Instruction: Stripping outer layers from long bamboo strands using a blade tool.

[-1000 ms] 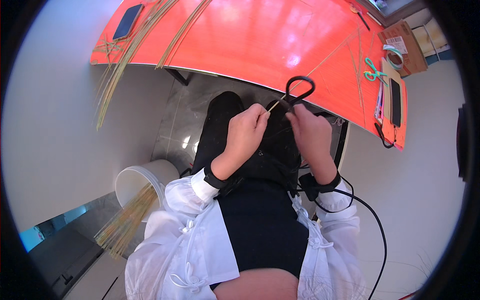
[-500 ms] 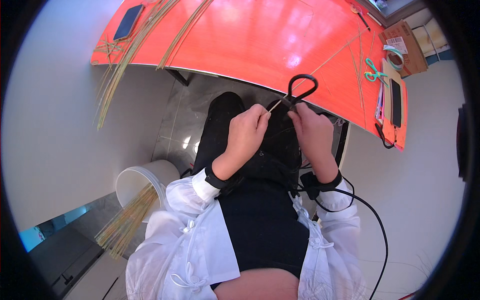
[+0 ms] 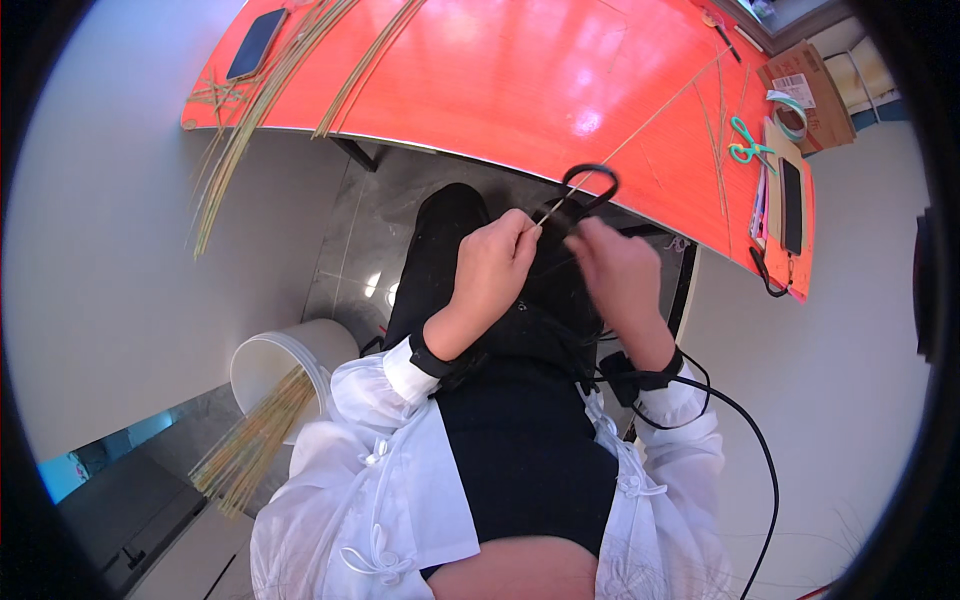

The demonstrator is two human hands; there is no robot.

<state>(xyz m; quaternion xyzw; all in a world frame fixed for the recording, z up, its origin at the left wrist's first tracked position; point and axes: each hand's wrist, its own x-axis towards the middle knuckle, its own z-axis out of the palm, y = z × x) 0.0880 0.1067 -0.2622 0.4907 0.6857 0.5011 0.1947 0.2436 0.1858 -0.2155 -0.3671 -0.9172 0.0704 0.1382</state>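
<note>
Your left hand (image 3: pixel 490 258) pinches one thin stalk (image 3: pixel 640 132) over your lap (image 3: pixel 430 262), your right hand (image 3: pixel 620 265) grips a black loop-handled tool (image 3: pixel 617 185) beside it, so it seems unfinished, with more stalks (image 3: pixel 270 85) on the red table (image 3: pixel 470 90).

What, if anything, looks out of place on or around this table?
On the left, long straws jut past the front edge of the table and might slip off. Beside the phone, short straws lie crossed in a jumble, unlike the neater long ones. Nothing looks clearly spilled or damaged.
</note>
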